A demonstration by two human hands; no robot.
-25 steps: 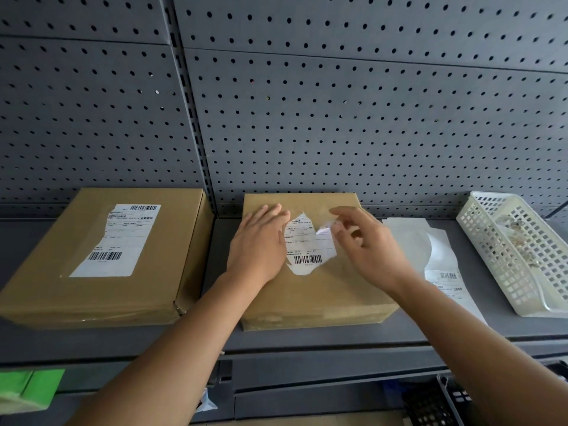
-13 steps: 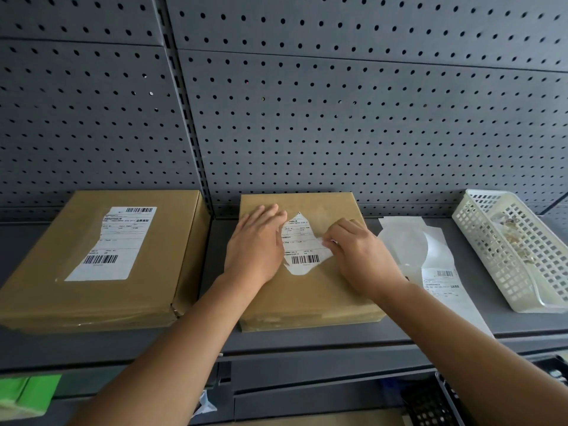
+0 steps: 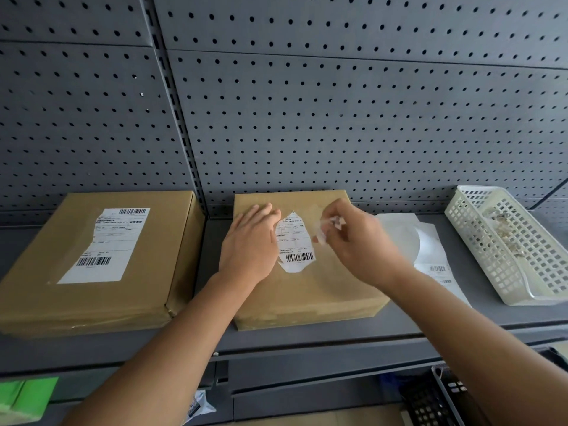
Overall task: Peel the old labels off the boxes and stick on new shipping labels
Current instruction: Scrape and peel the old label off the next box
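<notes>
Pegboard (image 3: 338,118) backed the shelf (image 3: 430,316). On the middle box (image 3: 307,296), the label (image 3: 295,241) ran 12-to-6. The left hand (image 3: 250,241) lay flat at its 9 o'clock, and the nearer right hand (image 3: 359,244) pinched a torn scrap (image 3: 330,224) at 2 o'clock.

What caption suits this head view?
Left hand presses the middle box while right hand pinches a torn label scrap.

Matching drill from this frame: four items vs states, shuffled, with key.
1 left box
2 middle box
3 white basket
4 right hand

A holds paper scraps
B ragged label remnant on top
C nearly whole label on top
D pinches a torn label strip

Pairs: 1-C, 2-B, 3-A, 4-D
</notes>
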